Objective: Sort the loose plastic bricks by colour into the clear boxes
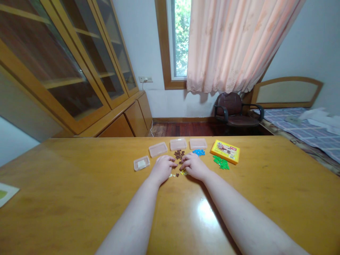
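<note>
Table (79, 184): empty tubs (177, 144), tub of white pieces (141, 163); left hand (162, 168), right hand (193, 165) grips unclear.

Loose heap of small brown pieces (179, 154), few yellow pieces (183, 173) nearby

Left hand (162, 167): bare, broad across the back, with short, rounded fingers. Right hand (193, 165): bare, same build, knuckles softly padded. Left forearm (138, 212): uncovered along all that shows, full and smooth, widening toward the lower edge of the view. Right forearm (239, 216): likewise uncovered from wrist to frame edge, thick and smooth. Both wrists bare. Nails and finer surface marks too small to tell. Any clothing lies beyond the frame.
</note>
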### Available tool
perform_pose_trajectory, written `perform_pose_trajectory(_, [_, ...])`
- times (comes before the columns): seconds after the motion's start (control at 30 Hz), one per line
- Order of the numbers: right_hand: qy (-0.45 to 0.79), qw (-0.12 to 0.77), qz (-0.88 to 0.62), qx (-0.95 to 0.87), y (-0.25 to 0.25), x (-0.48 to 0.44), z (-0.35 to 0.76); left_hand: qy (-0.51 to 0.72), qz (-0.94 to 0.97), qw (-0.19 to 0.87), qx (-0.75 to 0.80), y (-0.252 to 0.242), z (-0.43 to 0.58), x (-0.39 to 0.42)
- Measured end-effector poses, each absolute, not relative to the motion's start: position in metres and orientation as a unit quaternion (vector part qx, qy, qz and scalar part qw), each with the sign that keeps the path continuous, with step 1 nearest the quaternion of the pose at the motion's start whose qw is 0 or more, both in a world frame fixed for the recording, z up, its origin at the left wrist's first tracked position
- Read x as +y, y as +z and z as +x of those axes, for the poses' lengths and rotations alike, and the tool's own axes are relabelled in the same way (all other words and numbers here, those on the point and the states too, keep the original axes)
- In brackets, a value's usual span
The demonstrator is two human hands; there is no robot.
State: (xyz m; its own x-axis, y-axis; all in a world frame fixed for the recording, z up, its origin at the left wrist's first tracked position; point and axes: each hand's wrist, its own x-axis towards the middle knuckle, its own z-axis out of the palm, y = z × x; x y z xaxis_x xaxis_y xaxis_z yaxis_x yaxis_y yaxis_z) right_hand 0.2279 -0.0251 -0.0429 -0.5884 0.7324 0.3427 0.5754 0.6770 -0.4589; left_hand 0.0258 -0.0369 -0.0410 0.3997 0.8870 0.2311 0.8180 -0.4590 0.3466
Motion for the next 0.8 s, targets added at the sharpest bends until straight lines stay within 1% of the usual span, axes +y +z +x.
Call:
perform_pose_trajectory(0.13, [0.133,0.259,-0.392,-0.873,-0.04,-0.026,0.228,0.195,0.819,0.09,0.531,-0.038,0.027,-0.038])
perform_pose_trajectory(0.27, [0.147,0.264,-0.373,-0.877,-0.036,-0.027,0.23,0.215,0.817,0.096,0.527,-0.031,0.028,-0.04])
perform_pose_trajectory(0.43, [0.146,0.246,-0.377,-0.881,-0.039,-0.026,0.229,0.19,0.825,0.103,0.522,-0.028,0.028,-0.041])
perform_pose_trajectory(0.63, [0.128,0.263,-0.401,-0.868,-0.039,-0.024,0.229,0.186,0.833,0.104,0.51,-0.03,0.029,-0.041])
perform_pose_trajectory(0.8, [0.139,0.239,-0.38,-0.882,-0.036,-0.027,0.228,0.186,0.824,0.106,0.525,-0.031,0.03,-0.041])
